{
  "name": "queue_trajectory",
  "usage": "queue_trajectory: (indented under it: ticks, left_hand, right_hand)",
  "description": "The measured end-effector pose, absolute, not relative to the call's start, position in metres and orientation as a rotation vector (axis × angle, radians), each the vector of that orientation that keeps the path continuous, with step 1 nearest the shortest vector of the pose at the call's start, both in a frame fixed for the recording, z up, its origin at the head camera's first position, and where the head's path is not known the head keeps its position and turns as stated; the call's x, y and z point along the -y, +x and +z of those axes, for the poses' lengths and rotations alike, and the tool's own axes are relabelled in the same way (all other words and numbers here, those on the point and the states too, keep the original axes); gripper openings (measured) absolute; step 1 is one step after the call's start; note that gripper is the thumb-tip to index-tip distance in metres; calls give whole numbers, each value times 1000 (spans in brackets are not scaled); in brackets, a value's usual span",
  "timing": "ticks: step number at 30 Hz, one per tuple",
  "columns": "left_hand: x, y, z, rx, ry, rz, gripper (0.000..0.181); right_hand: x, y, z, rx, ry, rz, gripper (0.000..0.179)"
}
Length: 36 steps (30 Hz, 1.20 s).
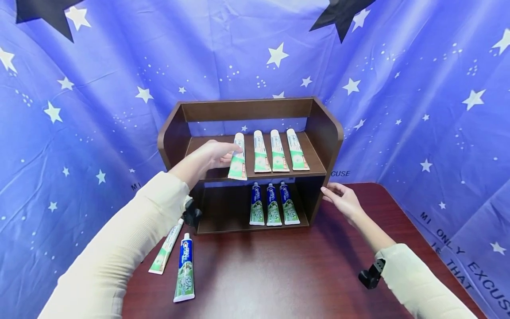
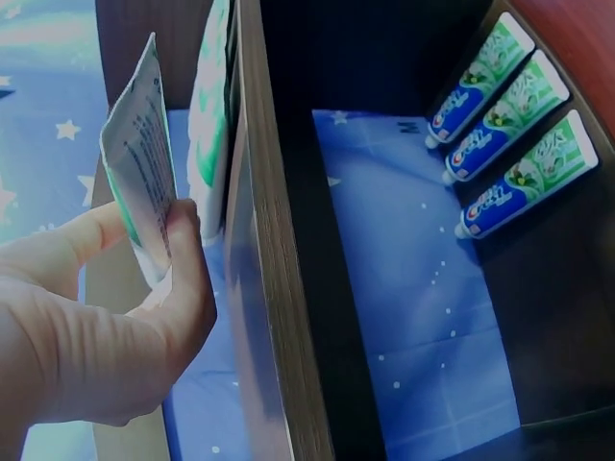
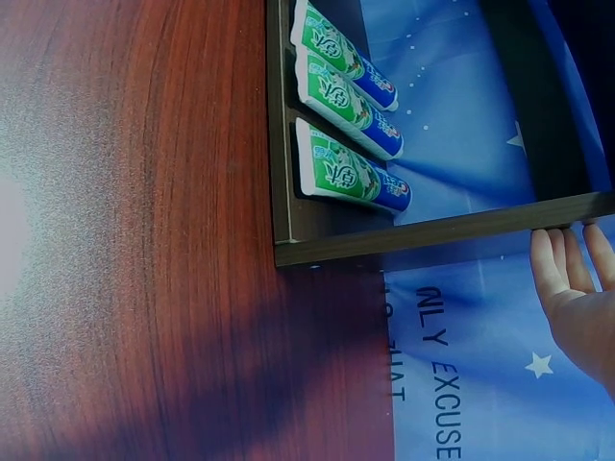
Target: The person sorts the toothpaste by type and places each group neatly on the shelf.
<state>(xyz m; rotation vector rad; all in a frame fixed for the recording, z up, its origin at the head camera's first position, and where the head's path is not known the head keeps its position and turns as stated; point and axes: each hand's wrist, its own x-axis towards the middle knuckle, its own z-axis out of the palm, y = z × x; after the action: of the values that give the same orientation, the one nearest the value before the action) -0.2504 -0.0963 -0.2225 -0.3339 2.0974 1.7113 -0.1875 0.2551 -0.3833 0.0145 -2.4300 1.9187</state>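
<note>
In the middle of the head view, the left hand pinches a green-and-white tube, thumb on one face and fingers on the other (the left wrist view shows the grip from the side). This tube is at the upper level of the rack, its cap toward the top of the frame and its flat end overlapping the front edge of the upper board; whether it touches the board I cannot tell.

Just right of it, three white tubes lie side by side on that board, caps also toward the top. Below them, at the centre of the frame, three blue tubes lie in a row on the lower level (nearer its right end).

The right hand, right of centre, holds nothing; its fingers are loosely extended, the fingertips touching the outside of the rack's right side panel.

At the lower left, a loose white tube and a loose blue tube lie near each other on the reddish table, the white one partly behind the left sleeve. A starry blue cloth (with black lettering at the lower right) hangs behind.
</note>
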Motion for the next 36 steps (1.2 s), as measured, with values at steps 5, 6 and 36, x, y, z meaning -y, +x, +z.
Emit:
queue_trajectory:
  ticks: [5, 6, 36]
  left_hand:
    - [91, -263, -227, -2084, -379, 1763, 54]
    - [90, -265, -227, -2084, -386, 1771, 54]
    - [83, -285, -229, -2215, -483, 1817, 80]
  right_hand:
    - [-256, -185, -384, 2441, -3, 1932, 55]
    - [-256, -185, -385, 2442, -2, 1932, 55]
    - [-257, -189, -382, 2441, 31, 1932, 54]
